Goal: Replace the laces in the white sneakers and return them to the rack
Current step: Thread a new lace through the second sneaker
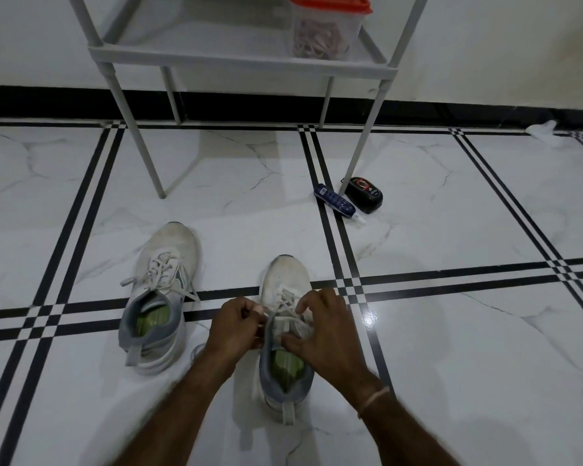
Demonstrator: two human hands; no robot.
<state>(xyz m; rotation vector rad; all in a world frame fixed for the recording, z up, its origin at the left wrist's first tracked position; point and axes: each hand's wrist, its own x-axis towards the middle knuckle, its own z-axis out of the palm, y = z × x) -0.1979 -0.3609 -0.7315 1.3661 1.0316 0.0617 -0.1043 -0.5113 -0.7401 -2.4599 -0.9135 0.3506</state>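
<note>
Right now both hands work at the throat of the near sneaker, which stands on the tiled floor between the forearms, toe pointing at the rack. The left hand has its fingers closed in a pinch on a strand of the lace at the shoe's left eyelets. The right hand curls over the laced upper with its thumb at the tongue; whether it also holds a strand I cannot tell. The other sneaker sits to the left, well apart, its lace ends lying loose over its sides. The likely trouble is a strand jamming in an eyelet: a hard pull from the left would then drag or tip the shoe unless the right hand pins it down. Pulling one side only could also leave the ends uneven, or slip a tip back through its hole. A clear container with an orange lid, holding what look like laces, stands on the rack's lower shelf, and a careless reach for it might knock it off.
</note>
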